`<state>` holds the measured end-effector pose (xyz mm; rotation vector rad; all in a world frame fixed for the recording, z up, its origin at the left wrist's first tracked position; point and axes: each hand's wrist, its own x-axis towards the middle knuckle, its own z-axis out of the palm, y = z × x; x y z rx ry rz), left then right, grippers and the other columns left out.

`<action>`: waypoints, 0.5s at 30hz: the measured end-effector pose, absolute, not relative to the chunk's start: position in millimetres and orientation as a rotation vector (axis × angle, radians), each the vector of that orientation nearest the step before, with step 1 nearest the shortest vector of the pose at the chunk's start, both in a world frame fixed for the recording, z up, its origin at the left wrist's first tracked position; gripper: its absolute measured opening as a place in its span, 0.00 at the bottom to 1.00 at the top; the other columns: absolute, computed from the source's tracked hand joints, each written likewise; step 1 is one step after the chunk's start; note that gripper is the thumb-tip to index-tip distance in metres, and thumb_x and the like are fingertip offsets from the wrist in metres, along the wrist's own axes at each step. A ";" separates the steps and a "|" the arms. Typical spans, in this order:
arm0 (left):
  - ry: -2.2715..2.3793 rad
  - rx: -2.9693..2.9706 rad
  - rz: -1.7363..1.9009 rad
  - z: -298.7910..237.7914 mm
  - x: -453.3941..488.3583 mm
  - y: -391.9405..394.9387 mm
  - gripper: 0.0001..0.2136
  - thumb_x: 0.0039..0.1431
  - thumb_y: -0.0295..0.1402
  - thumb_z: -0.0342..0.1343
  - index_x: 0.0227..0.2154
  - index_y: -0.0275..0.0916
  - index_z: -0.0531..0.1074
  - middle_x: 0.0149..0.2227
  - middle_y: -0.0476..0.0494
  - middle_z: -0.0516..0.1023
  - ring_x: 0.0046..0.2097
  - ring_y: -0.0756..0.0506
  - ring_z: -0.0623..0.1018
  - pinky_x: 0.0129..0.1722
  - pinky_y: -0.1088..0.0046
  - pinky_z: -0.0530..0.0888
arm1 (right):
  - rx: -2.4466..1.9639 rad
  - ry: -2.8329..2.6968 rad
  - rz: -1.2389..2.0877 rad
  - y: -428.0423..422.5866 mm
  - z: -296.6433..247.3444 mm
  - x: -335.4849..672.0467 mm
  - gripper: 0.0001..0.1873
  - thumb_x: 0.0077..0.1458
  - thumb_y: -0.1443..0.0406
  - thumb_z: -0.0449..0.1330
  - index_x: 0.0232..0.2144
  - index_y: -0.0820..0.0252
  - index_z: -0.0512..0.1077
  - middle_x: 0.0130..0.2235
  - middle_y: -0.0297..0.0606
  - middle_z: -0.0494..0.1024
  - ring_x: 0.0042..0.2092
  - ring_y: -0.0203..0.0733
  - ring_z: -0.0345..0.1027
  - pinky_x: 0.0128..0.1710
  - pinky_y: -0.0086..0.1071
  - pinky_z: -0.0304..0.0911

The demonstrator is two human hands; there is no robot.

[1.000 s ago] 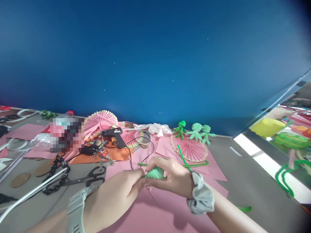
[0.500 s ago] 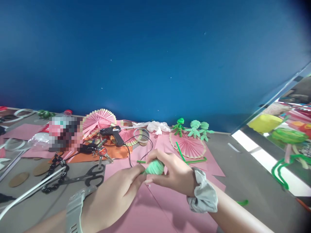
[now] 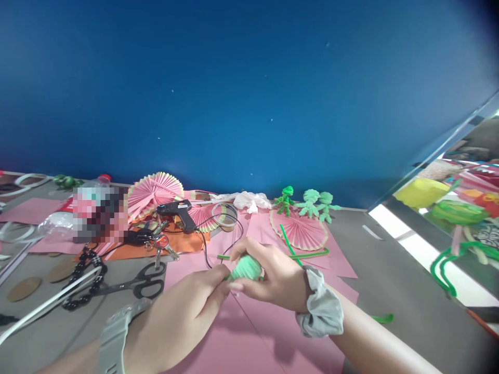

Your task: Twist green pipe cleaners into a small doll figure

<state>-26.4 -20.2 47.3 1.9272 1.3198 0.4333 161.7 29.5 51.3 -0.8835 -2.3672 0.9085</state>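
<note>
One round, fuzzy, light-green ball (image 3: 247,268) is above flat pink paper (image 3: 226,340). The left hand (image 3: 181,309) pinches its end, and the right hand (image 3: 278,276) curls its fingers round it. This looks like shaping; the next move seems to need a gentle hold.

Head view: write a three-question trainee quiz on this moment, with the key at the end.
1. Which thing do the left hand and right hand hold: A, keys; B, light-green bundle; C, glue gun?
2. True or false: the black scissors lie nearer the left hand than the right.
3. How many small green figures are at the far edge of the pink fan beyond the right hand?

Key: 1 B; 2 true; 3 three.
</note>
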 end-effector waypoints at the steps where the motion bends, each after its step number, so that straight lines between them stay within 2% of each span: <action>1: 1.322 1.921 0.440 45.8 -26.6 -20.9 0.10 0.63 0.39 0.38 0.35 0.45 0.64 0.31 0.51 0.74 0.37 0.45 0.74 0.34 0.74 0.62 | -0.888 -2.328 0.925 29.0 49.1 160.5 0.13 0.51 0.57 0.59 0.34 0.59 0.63 0.24 0.28 0.66 0.24 0.31 0.59 0.25 0.25 0.55; 4: 1.315 1.901 0.463 43.4 -26.8 -22.6 0.10 0.62 0.39 0.40 0.38 0.46 0.65 0.34 0.50 0.74 0.40 0.45 0.73 0.36 0.74 0.62 | -0.933 -2.235 0.958 26.6 43.6 156.8 0.12 0.50 0.57 0.59 0.29 0.59 0.63 0.22 0.27 0.65 0.21 0.29 0.55 0.22 0.24 0.52; 8: 1.248 1.767 0.514 43.6 -27.8 -20.6 0.10 0.61 0.40 0.42 0.35 0.44 0.66 0.29 0.50 0.71 0.33 0.47 0.70 0.33 0.75 0.62 | -0.915 -2.149 1.022 25.7 45.2 156.3 0.11 0.48 0.60 0.61 0.27 0.58 0.64 0.20 0.26 0.64 0.21 0.29 0.54 0.20 0.24 0.51; 9: 1.182 1.675 0.537 42.8 -28.0 -19.1 0.10 0.61 0.40 0.43 0.34 0.44 0.66 0.27 0.51 0.68 0.30 0.49 0.68 0.31 0.75 0.62 | -0.895 -2.115 1.075 26.8 46.6 157.3 0.12 0.46 0.60 0.63 0.29 0.58 0.64 0.21 0.27 0.64 0.22 0.30 0.55 0.21 0.24 0.53; 11: 0.991 1.411 0.591 39.0 -27.4 -15.3 0.11 0.61 0.41 0.42 0.33 0.42 0.65 0.23 0.53 0.61 0.25 0.52 0.62 0.26 0.77 0.60 | -0.820 -2.008 1.281 30.6 48.2 159.8 0.21 0.44 0.59 0.65 0.40 0.56 0.64 0.27 0.29 0.67 0.26 0.32 0.60 0.24 0.26 0.58; 13: 0.767 1.078 0.653 32.6 -24.6 -11.0 0.13 0.62 0.42 0.39 0.31 0.41 0.63 0.22 0.55 0.54 0.21 0.54 0.55 0.20 0.79 0.56 | -0.770 -1.842 1.501 35.6 45.6 161.2 0.28 0.48 0.56 0.61 0.49 0.53 0.56 0.35 0.34 0.67 0.29 0.35 0.64 0.25 0.28 0.62; 15: 0.718 0.939 0.767 24.6 -19.9 -7.7 0.11 0.62 0.41 0.41 0.31 0.40 0.62 0.23 0.54 0.56 0.22 0.55 0.57 0.21 0.80 0.59 | -0.825 -1.722 1.575 39.8 37.6 159.5 0.23 0.53 0.55 0.55 0.49 0.54 0.57 0.37 0.36 0.65 0.29 0.35 0.64 0.24 0.28 0.63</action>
